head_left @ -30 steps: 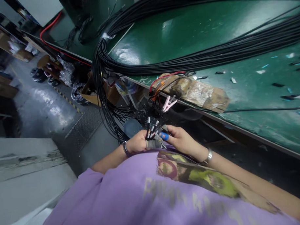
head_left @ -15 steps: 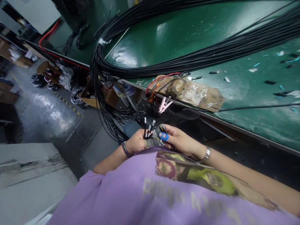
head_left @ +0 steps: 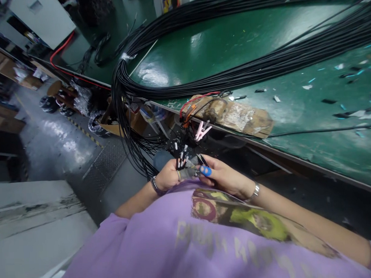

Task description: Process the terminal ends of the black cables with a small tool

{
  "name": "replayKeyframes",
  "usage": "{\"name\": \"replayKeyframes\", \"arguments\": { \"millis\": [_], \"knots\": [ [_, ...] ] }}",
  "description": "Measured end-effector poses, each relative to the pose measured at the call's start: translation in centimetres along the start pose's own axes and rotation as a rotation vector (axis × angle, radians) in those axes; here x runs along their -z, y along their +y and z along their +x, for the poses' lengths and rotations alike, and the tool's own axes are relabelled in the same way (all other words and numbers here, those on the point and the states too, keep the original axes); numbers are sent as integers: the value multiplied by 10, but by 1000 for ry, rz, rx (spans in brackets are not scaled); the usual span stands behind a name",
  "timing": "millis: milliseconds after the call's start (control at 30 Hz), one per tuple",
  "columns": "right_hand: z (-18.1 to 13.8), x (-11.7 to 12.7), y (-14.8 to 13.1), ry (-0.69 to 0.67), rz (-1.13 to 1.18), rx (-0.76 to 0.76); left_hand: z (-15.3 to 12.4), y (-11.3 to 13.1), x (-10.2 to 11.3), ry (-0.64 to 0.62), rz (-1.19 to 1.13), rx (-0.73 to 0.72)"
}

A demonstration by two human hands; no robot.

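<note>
My left hand [head_left: 170,176] is closed around several thin black cables, whose white-tipped ends [head_left: 182,156] stick up above the fingers. Grey wrapping covers some of its fingertips. Close beside it, my right hand [head_left: 226,176] is closed too, with a blue cover on the thumb. Two dark pointed tips [head_left: 201,158] rise from the right hand's grip, like a tweezers-like tool. The fingertips of both hands meet in front of the purple shirt, and what lies between them is too small to make out.
A thick bundle of black cables [head_left: 177,89] loops over the green table [head_left: 230,36] and hangs off its edge. Near that edge lie a taped brown block [head_left: 242,118] and a pink clip [head_left: 202,131]. Cut scraps [head_left: 328,101] litter the right side. A white surface [head_left: 33,221] stands at left.
The view has shifted slightly. The dark pointed tips show more clearly above my right hand, and its fingers have moved a little. My left hand keeps its grip on the cables.
</note>
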State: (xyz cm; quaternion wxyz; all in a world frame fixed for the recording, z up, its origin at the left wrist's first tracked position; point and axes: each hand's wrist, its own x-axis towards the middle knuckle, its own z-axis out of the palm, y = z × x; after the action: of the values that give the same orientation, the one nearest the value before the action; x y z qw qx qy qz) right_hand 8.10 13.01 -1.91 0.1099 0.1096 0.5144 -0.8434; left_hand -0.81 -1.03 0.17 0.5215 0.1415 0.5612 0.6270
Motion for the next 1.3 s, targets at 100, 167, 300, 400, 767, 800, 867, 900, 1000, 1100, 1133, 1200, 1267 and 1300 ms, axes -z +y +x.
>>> {"name": "replayKeyframes", "arguments": {
  "millis": [100, 167, 300, 400, 767, 800, 867, 900, 1000, 1100, 1133, 1200, 1267, 1300],
  "knots": [
    [0, 1, -6, 62, -247, 75, 0, -1, -1, 78, 88, -59],
    [1, 3, -9, 114, -348, 97, 1, 1, -2, 126, 147, -97],
    [-2, 6, -15, 190, -464, 224, 1, 5, -2, 192, 221, -161],
    [-3, 5, -16, 220, -497, 216, 0, 1, 1, 170, 226, -185],
    [-4, 22, -11, 143, -805, 299, 0, -5, 11, 123, 306, -140],
    [-7, 23, -15, 132, -938, 354, 1, -5, 12, 140, 335, -156],
    [-14, 25, -24, 135, -1199, 436, 0, -6, 13, 156, 399, -167],
    [-16, 24, -28, 135, -1319, 462, -1, -6, 14, 155, 436, -165],
    [-21, 20, -37, 148, -1613, 503, -4, -7, 15, 131, 573, -169],
    [-22, 15, -40, 187, -1777, 550, -7, -6, 14, 68, 688, -214],
    [-21, 14, -41, 192, -1804, 568, -8, -6, 13, 50, 716, -234],
    [-20, 13, -41, 174, -1835, 591, -8, -5, 13, 42, 777, -268],
    [-19, 12, -41, 139, -1850, 594, -9, -5, 12, 60, 838, -286],
    [-19, 12, -41, 127, -1855, 590, -9, -5, 12, 68, 861, -289]
  ]
}}
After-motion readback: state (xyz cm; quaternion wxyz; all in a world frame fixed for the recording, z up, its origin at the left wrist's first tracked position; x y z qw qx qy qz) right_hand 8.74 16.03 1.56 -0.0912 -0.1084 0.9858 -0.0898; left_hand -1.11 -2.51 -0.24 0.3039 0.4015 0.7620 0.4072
